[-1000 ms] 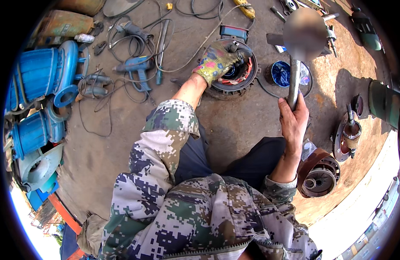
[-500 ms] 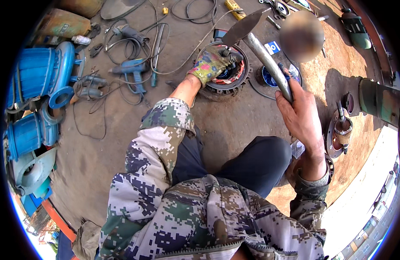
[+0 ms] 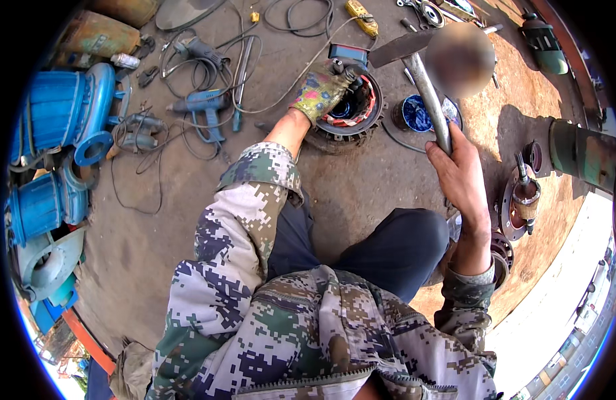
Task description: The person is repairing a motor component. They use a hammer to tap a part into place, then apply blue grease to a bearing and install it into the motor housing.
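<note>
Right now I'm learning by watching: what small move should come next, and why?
Probably lower the hammer carefully toward the round housing: the bare right hand holds it raised, while the gloved left hand sits over the housing's opening.

This was a machine repair workshop or yard, sunlit over part of its stained, bare floor [image 3: 361, 193]. Large blue metal casings [image 3: 55, 110] crowded the left side. A blue gun-shaped power tool [image 3: 211, 103] and a corded grinder [image 3: 198, 50] lay about on the ground, a hammer [image 3: 425, 90] was in use, and an opened round machine housing [image 3: 373, 117] sat among loose metal parts [image 3: 525, 200].
</note>
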Demonstrator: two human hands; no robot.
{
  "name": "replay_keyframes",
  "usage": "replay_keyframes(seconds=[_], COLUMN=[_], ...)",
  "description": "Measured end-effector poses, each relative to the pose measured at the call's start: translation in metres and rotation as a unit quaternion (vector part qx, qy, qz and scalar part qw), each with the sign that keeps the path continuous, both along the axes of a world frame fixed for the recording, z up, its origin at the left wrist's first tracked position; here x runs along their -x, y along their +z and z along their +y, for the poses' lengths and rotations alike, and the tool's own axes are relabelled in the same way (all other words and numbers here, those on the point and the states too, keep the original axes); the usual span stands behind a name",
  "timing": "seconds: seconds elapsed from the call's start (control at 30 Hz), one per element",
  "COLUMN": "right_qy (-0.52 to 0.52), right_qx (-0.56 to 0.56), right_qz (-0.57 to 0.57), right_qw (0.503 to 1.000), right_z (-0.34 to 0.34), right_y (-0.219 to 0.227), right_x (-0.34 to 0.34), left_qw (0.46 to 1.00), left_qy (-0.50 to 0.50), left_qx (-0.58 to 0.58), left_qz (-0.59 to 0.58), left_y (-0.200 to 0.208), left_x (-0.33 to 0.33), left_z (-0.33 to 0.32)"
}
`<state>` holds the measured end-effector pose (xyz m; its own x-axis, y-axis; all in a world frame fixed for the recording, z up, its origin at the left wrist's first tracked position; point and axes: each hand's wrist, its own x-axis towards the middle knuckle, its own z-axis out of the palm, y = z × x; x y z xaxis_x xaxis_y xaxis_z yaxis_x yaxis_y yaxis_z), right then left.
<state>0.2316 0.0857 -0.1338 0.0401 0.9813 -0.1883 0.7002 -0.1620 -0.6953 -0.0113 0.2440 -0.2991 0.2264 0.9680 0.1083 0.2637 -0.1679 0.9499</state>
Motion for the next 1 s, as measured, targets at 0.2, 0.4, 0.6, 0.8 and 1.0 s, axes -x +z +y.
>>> replay_keyframes(seconds=[0.2, 0.4, 0.6, 0.8, 1.0], right_qy=[-0.021, -0.006, 0.026, 0.056, 0.125], right_qx=[0.007, 0.011, 0.029, -0.033, -0.115], right_qz=[0.028, 0.018, -0.003, -0.060, -0.167], right_qw=[0.999, 1.000, 0.999, 0.996, 0.971], right_z=[-0.015, -0.018, -0.015, 0.001, 0.024], right_y=[-0.016, -0.015, -0.015, 0.021, 0.016], right_x=[0.001, 0.003, 0.012, 0.018, 0.028], left_qw=[0.998, 0.999, 0.998, 1.000, 0.991], left_qy=[0.032, 0.022, 0.041, 0.009, 0.010], left_qx=[0.033, -0.004, 0.002, -0.019, -0.128], left_qz=[-0.040, 0.038, -0.042, -0.001, 0.025], left_y=[-0.022, -0.007, -0.018, -0.014, -0.032], left_x=[-0.004, -0.005, -0.002, -0.018, -0.015], left_z=[0.006, -0.001, 0.002, -0.001, 0.003])
